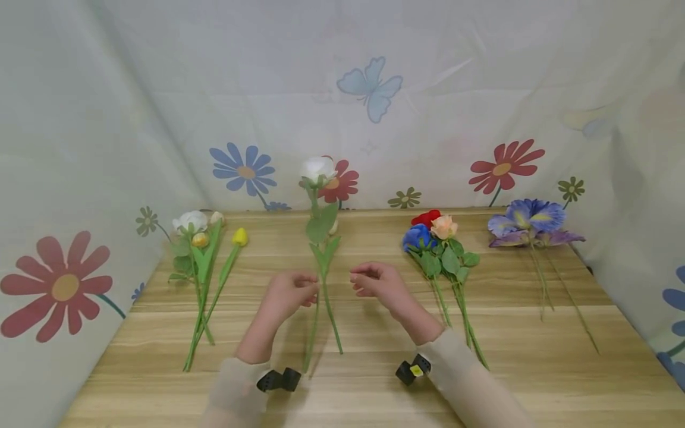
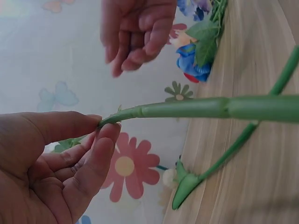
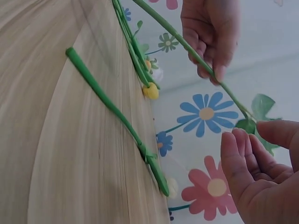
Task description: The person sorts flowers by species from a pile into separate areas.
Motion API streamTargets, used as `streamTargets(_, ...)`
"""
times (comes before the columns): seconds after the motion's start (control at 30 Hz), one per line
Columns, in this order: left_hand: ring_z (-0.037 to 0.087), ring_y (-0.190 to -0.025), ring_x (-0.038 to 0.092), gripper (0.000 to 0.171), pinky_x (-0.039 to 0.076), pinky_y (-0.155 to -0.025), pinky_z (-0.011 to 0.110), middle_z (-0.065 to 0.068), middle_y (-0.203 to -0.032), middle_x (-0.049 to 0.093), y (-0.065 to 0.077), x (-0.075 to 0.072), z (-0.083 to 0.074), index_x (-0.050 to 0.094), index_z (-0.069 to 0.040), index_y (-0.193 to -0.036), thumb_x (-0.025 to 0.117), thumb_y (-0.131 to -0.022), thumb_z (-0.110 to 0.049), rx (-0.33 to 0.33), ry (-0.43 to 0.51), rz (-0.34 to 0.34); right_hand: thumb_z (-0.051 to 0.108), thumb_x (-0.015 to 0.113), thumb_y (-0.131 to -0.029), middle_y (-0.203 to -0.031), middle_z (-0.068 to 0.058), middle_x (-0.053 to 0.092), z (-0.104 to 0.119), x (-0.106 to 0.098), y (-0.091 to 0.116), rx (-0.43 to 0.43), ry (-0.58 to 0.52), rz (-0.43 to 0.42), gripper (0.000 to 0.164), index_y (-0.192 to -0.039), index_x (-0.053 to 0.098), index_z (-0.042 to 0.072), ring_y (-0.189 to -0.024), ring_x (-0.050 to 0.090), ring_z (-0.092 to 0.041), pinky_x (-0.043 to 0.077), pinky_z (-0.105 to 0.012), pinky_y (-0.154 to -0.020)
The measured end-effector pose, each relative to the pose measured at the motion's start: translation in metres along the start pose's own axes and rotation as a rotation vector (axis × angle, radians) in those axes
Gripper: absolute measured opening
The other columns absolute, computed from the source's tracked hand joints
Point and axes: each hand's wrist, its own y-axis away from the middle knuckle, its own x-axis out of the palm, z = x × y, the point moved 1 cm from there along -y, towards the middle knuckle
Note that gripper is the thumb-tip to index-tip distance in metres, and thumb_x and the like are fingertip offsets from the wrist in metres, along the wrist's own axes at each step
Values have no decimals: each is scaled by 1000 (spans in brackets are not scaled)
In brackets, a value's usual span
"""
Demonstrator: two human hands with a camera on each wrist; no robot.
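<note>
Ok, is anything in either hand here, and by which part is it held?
The left hand pinches the white flower by its green stem, below the leaves. The right hand holds nothing.

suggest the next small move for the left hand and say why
Probably lower the white flower onto the table, beside the flower lying there: the left hand pinches its stem above the wood, while the right hand is apart from it, holding nothing.

Place: booth-like, room type unclear; sheeting (image 1: 299, 113) printed with flowers walls the wood-grain surface (image 1: 369, 392) on three sides.
</note>
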Motion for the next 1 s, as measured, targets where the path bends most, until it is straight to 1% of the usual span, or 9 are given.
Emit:
streamTargets(0.1, 18, -72, 74, 26, 64, -69, 32, 26, -104, 77, -1, 7, -4, 71, 10, -113, 65, -95, -7, 9, 11, -7, 10, 61, -100, -115, -27, 71, 1, 7, -3, -7, -18, -13, 34, -125, 64, -12, -86, 68, -9, 64, -33, -85)
streamTargets(0.17, 21, -72, 75, 25, 64, -69, 33, 27, -103, 76, -2, 12, -6, 71, 10, -112, 65, -94, -7, 17, 15, -9, 10, 62, -100, -117, -29, 70, 2, 11, -4, -12, -30, -18, 34, -126, 63, -12, -86, 67, -9, 64, -34, -87)
streamTargets(0.33, 23, -73, 76, 24, 65, -70, 33, 26, -104, 77, -2, 21, -11, 72, 8, -111, 67, -94, -7, 20, 25, -15, 13, 62, -100, -121, -30, 68, 2, 17, -8, -26, -45, -10, 37, -127, 62, -13, -89, 67, -9, 63, -34, -88)
streamTargets(0.5, 22, -74, 75, 24, 65, -71, 33, 26, -103, 77, -3, 29, -14, 72, 8, -113, 67, -94, -6, 27, 31, -3, 14, 62, -100, -120, -27, 69, 2, 19, -10, -23, -46, -6, 36, -126, 63, -11, -90, 68, -11, 63, -32, -86)
streamTargets(0.8, 17, -69, 72, 20, 63, -65, 29, 23, -99, 77, -3, 39, -16, 73, 8, -108, 66, -93, -3, 73, 20, 21, 8, 61, -99, -118, -29, 70, -1, 19, -11, -21, -43, -33, 32, -123, 63, -14, -85, 67, -7, 64, -32, -83)
streamTargets(1.0, 15, -68, 72, 22, 62, -64, 28, 22, -98, 78, -4, 44, -16, 74, 8, -110, 67, -93, -5, 79, 10, 28, 6, 62, -96, -120, -30, 69, -1, 16, -11, -11, -30, -40, 34, -124, 63, -14, -84, 67, -7, 63, -32, -84)
